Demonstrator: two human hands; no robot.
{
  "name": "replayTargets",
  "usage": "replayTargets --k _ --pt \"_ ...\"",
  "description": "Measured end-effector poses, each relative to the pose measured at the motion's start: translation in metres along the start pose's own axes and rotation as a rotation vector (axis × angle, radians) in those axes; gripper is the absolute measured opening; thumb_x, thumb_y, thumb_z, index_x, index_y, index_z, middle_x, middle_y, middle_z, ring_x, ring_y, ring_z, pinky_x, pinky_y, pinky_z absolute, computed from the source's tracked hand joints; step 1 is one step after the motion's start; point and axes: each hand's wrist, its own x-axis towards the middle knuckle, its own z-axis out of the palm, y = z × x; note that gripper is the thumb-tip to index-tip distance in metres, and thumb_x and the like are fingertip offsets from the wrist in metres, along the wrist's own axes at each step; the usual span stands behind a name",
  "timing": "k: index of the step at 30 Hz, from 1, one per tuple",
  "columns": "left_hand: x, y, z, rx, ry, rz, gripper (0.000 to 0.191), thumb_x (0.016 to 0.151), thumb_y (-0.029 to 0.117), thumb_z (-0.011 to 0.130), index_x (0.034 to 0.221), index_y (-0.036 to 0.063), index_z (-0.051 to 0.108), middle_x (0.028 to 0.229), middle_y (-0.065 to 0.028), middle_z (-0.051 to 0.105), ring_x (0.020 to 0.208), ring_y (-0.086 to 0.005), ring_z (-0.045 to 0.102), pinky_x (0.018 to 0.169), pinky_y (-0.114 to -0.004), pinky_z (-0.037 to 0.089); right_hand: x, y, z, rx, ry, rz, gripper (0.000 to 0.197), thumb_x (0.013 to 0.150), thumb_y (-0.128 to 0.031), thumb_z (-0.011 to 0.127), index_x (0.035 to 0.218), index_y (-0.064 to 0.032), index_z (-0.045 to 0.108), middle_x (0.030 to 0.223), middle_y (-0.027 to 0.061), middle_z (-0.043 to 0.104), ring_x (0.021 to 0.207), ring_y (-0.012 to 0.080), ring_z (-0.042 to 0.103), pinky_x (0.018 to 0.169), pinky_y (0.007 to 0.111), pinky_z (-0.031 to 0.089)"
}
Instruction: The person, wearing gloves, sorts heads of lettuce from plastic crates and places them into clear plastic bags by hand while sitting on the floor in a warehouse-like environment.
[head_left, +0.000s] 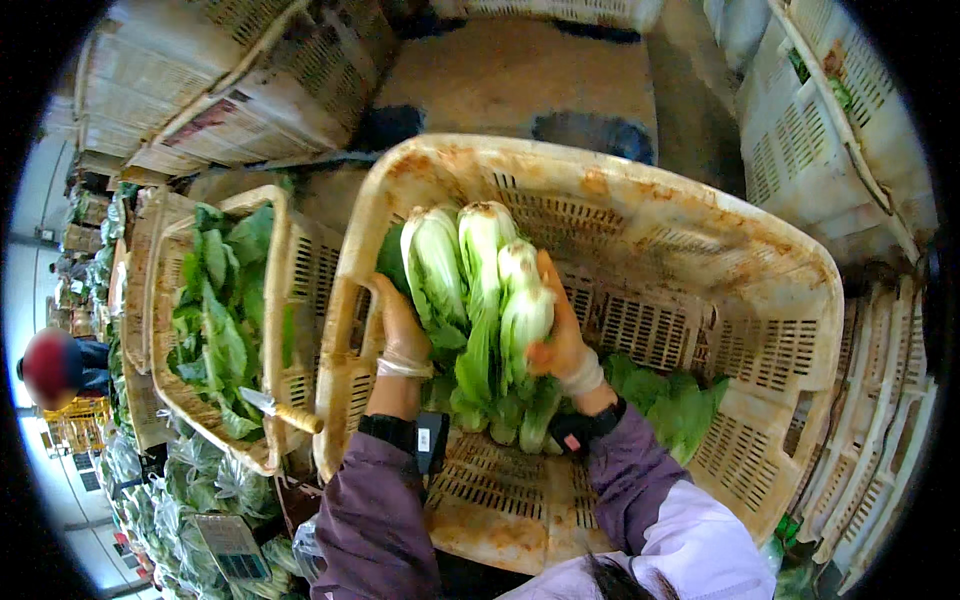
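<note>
Several heads of leafy greens (480, 277) with pale, thick stalks are bunched at the left of a large yellowed plastic crate (765, 232), cut bases away from me. My right hand (561, 330) grips the right side of the bunch, thumb across the nearest pale head. My left hand (401, 322) is between the bunch's left side and the crate wall; its fingers are partly hidden. Both wrists carry a pale band and a dark strap. More green heads (517, 420) lie beneath the bunch, and loose leaves (667, 405) lie to the right of my right forearm.
To the left stands a smaller crate (277, 225) of leafy greens (225, 315), with a wooden-handled knife (281, 411) at its rim. Bagged vegetables (180, 480) lie lower left. Stacked crates (817, 135) flank the right. A person (56, 371) is far left.
</note>
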Motion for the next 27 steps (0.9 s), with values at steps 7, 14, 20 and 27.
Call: replayTargets --k 7,14,20,27 --pt "-0.110 0.073 0.049 -0.272 -0.655 0.390 0.073 0.085 0.065 0.028 0.135 0.0120 0.034 0.136 -0.0088 0.038 0.123 -0.0277 0.038 0.104 -0.043 0.030 0.000 -0.163 0.054 -0.430 -0.200 -0.700 0.093 0.062 -0.063 0.066 0.137 -0.0223 0.029 0.133 0.0254 0.034 0.113 0.0456 0.039 0.094 0.057 0.030" --pt "-0.267 0.070 0.014 -0.374 -0.671 0.403 0.080 0.081 0.069 0.030 0.134 0.0093 0.033 0.136 -0.0121 0.037 0.123 -0.0301 0.037 0.104 -0.046 0.028 -0.079 -0.291 0.127 -0.715 -0.517 -0.869 0.079 0.044 -0.061 0.070 0.118 -0.0408 0.049 0.127 0.0112 0.044 0.111 0.0319 0.044 0.090 0.068 0.025" --pt "-0.394 0.027 -0.015 -0.392 -0.606 0.461 0.076 0.083 0.066 0.029 0.132 0.0091 0.035 0.135 -0.0126 0.038 0.122 -0.0304 0.038 0.104 -0.046 0.028 -0.209 -0.312 0.188 -0.962 -0.565 -0.816 0.068 0.054 -0.062 0.065 0.118 -0.0446 0.050 0.124 0.0077 0.044 0.111 0.0281 0.041 0.089 0.069 0.024" --pt "-0.474 -0.003 -0.044 -0.422 -0.538 0.537 0.071 0.085 0.063 0.028 0.130 0.0088 0.037 0.134 -0.0131 0.039 0.120 -0.0307 0.039 0.103 -0.047 0.029 -0.280 -0.330 0.222 -0.957 -0.853 -0.691 0.084 0.051 -0.053 0.071 0.128 -0.0415 0.040 0.128 0.0067 0.040 0.114 0.0270 0.038 0.087 0.069 0.026"
